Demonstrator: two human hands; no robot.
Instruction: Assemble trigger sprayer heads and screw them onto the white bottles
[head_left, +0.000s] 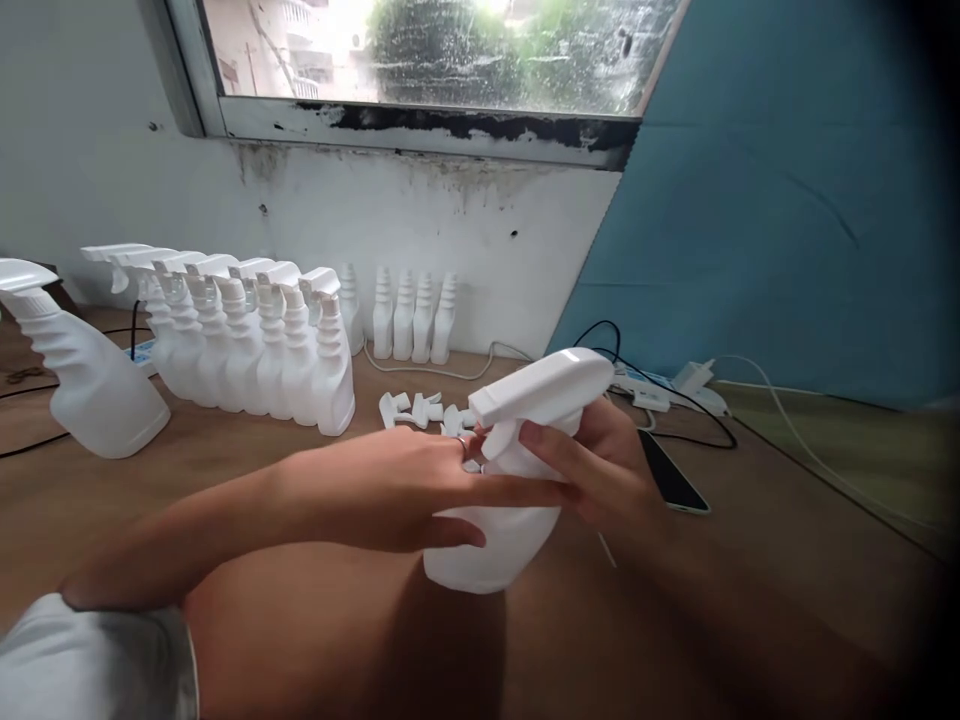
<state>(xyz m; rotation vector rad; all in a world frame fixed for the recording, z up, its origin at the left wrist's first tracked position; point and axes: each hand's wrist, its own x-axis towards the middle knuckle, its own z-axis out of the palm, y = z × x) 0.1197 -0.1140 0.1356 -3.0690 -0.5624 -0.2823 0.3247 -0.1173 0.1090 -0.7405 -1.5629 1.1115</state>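
A white plastic spray bottle (491, 550) is held tilted in front of me, with a white trigger spray head (547, 385) on top, its nozzle pointing left. My right hand (611, 460) is closed round the head and neck from the right, thumb against the side by the trigger. From the left, my left hand (420, 480) reaches across the bottle below the head, closed round its upper body with the thumb lower down. Some of the left fingers are hidden behind the bottle. Behind the hands, several loose white spray-head parts (426, 410) lie on the table.
Several bottles with spray heads (244, 350) stand in a row at left. One more spray bottle (105, 385) leans nearer. Several headless bottles (424, 320) stand by the wall. At right are a phone (673, 472), a power strip (667, 390) and cables on the brown table (322, 620).
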